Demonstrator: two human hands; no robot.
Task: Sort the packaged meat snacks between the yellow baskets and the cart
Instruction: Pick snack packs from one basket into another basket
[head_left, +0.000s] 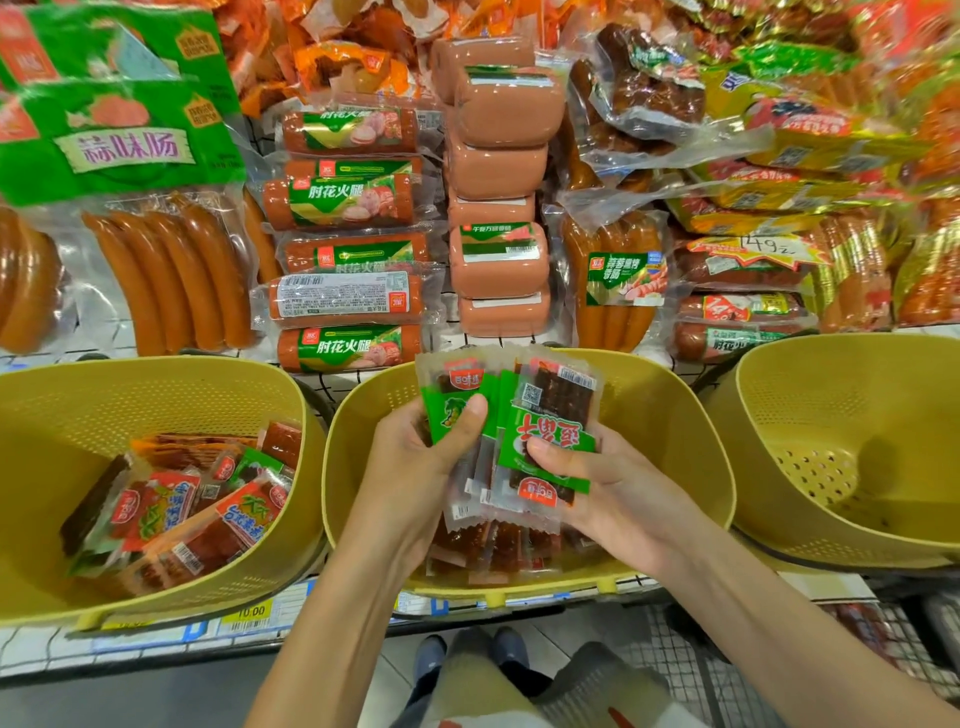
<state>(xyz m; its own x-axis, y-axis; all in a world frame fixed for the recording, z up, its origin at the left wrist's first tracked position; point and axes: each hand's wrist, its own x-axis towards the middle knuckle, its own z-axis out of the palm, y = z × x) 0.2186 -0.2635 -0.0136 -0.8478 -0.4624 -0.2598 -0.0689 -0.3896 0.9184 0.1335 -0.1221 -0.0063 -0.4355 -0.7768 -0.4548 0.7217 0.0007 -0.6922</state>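
Note:
Three yellow perforated baskets stand in a row on the shelf front. Over the middle basket (670, 415) my left hand (415, 467) and my right hand (613, 488) both grip a fanned stack of green-labelled meat snack packets (519, 431). More dark red packets (498, 551) lie in that basket below my hands. The left basket (156, 384) holds a pile of orange- and green-labelled snack packets (182, 514). The right basket (831, 395) shows only its bare perforated bottom. The wire cart (727, 675) is at the lower right, beside my right forearm.
Behind the baskets the shelf is stacked with packaged sausages (171, 270), ham rolls (343, 202), pink luncheon meat blocks (498, 260) and bags of smoked meat (644, 88). Price tags (249, 613) line the shelf edge. My feet (467, 660) stand on the tiled floor.

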